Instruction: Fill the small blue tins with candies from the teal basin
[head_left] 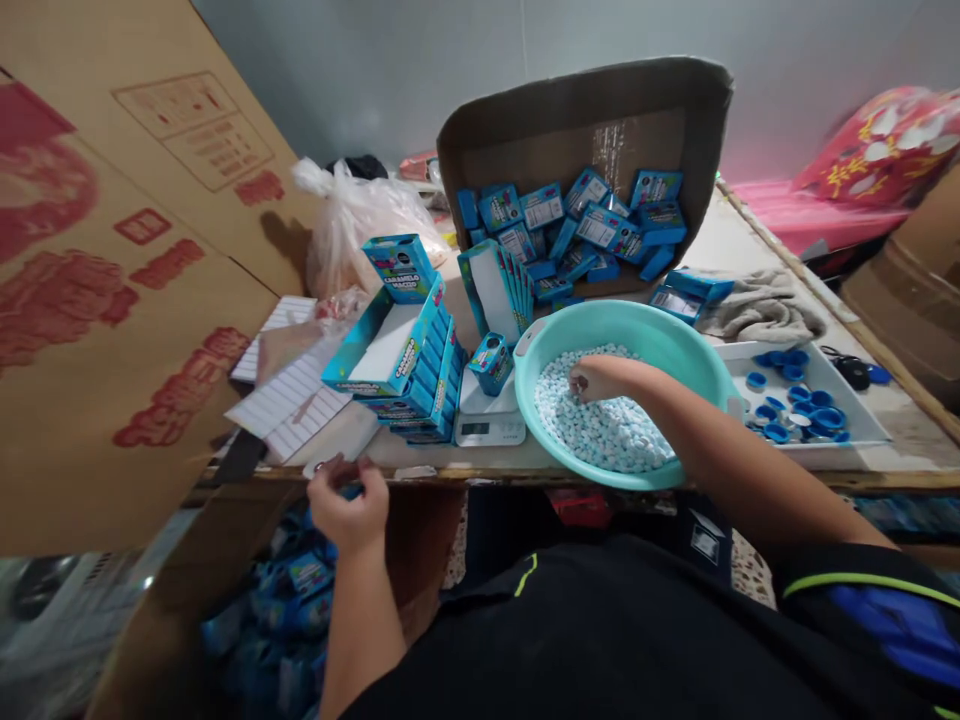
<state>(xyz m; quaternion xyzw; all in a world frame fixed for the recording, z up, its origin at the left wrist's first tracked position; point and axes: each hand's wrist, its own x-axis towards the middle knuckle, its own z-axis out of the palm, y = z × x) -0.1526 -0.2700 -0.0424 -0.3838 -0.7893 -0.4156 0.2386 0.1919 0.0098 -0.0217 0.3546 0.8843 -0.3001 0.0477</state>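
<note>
Head cam shot, looking down past a black shirt (570,630) at a pretty cluttered counter (892,478). The right hand (596,378) is dug into a pile of pale blue candies (604,430) in a teal plastic basin (622,335). The fingers are down in the pile, so I can't tell if it's open or closed around anything. The left hand (345,500) is just off the counter's front edge with its fingers curled shut in a pinch, though I can't tell if there's anything small in there.

Right beside the basin, a digital kitchen scale (489,428) has a small blue box (491,363) sitting on it. Next to that is a stack of blue Caramelo Macizo boxes (412,370), with an open one (382,345) on top. Behind them, a tilted cardboard box (585,130) holds a heap of loose blue boxes (577,225).

Over to the right of the basin there's a white tray (847,400) of blue bottle caps (799,420), with a gray towel (761,310) behind it. On the left are lined paper sheets (289,400), a plastic bag (360,230) and a big cardboard sheet with red print (112,300). More blue packs (285,590) sit below the counter.
</note>
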